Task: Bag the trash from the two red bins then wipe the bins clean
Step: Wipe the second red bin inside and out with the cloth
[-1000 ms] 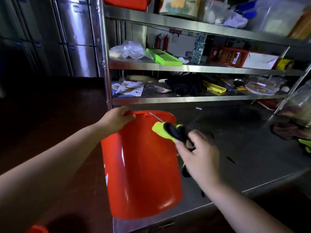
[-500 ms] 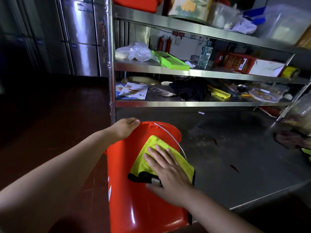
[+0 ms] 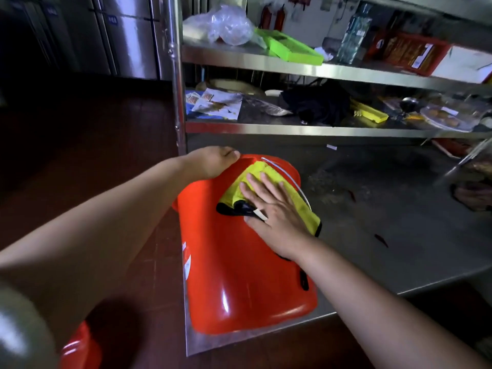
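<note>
Since a second ago my right hand [image 3: 277, 211] has gone from holding the bunched yellow cloth [image 3: 269, 187] above the bin to lying flat on it, fingers straight and spread, pressing the cloth against the side of the red bin [image 3: 239, 275]. Over the last half second the hand and cloth have slid a little toward the bin's rim.

The bin lies on its side at the near left corner of the steel counter [image 3: 399, 235], its base toward me and just short of the counter's near edge, its mouth pointing toward the shelves. Its thin wire handle [image 3: 290, 179] arcs beside the cloth on the right. My left hand [image 3: 213, 161] grips the bin's rim at the far left, fingers curled over the edge, steadying it.

The cloth is yellow with a black border and covers the upper part of the bin's side, near the rim.

A second red bin [image 3: 80, 347] shows partly at the lower left, below the counter's level, on the floor side.

Behind the counter a steel shelf rack [image 3: 292, 129] holds a green tray [image 3: 292, 49], a clear plastic bag [image 3: 226, 25], a water bottle [image 3: 354, 35], papers [image 3: 215, 105] and a dark cloth bundle [image 3: 316, 105].
</note>
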### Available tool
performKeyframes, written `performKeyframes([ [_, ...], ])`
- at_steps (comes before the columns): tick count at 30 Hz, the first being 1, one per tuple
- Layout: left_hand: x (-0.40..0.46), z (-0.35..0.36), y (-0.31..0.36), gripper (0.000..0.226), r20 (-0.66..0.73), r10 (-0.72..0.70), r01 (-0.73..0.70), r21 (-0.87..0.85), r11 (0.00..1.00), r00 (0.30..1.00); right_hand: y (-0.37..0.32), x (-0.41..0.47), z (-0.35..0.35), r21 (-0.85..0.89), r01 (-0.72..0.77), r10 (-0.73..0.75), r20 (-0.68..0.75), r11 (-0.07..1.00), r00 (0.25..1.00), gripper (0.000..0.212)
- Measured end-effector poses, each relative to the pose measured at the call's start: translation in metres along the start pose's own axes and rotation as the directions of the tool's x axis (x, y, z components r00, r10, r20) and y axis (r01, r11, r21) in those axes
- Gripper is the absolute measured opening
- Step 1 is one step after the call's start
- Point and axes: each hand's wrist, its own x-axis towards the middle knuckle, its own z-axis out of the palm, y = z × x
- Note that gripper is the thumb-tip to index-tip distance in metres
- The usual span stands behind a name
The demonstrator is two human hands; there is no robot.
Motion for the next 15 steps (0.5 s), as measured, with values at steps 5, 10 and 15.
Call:
performKeyframes([
  [5,0.001,0.003,0.010,0.048,-0.002,0.062,-0.062,0.048,0.997,0.998,-0.011,-0.066,0.003,-0.016,0.117,-0.116,0.061,0.993,0.991,0.065],
  [10,0.003,0.008,0.024,0.052,0.016,0.073,-0.074,0.059,0.996,0.997,-0.021,-0.131,0.007,-0.029,0.189,-0.187,0.046,0.982,0.981,0.058],
  [15,0.009,0.010,0.021,0.053,0.011,0.044,-0.044,0.023,0.999,0.999,-0.016,-0.124,0.002,-0.010,0.219,-0.217,0.071,0.976,0.974,0.052],
])
